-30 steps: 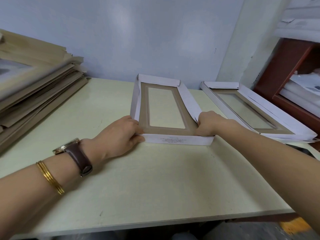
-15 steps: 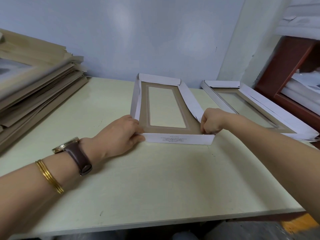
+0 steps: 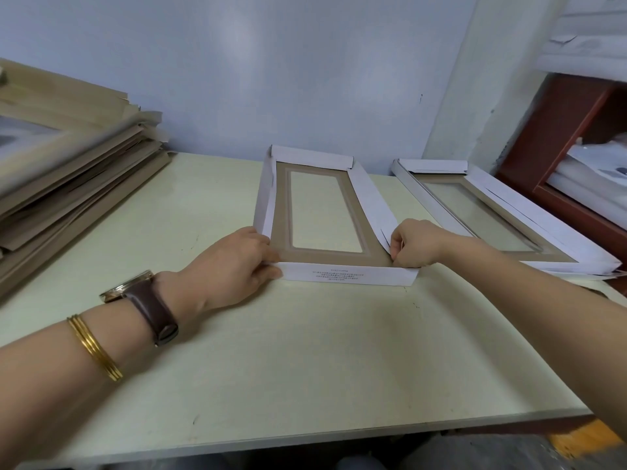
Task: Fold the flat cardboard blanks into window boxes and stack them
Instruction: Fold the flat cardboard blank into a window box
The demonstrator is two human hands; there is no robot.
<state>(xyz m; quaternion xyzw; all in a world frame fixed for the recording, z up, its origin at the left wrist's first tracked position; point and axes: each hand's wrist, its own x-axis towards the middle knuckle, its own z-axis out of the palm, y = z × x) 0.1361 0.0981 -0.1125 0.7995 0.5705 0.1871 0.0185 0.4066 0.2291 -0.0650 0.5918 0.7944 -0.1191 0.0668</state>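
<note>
Window box (image 3: 349,275) mid-table, walls nearly up: left hand (image 3: 234,262) pinches its near-left corner, right hand (image 3: 417,244) curls round the near-right flap. One finished box (image 3: 502,198) at the right edge; many flat blanks (image 3: 68,171) piled left.

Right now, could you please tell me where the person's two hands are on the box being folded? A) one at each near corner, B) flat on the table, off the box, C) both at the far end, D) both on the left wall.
A: the left hand grips the near left corner of the half-folded box, and the right hand pinches its near right corner.
</note>
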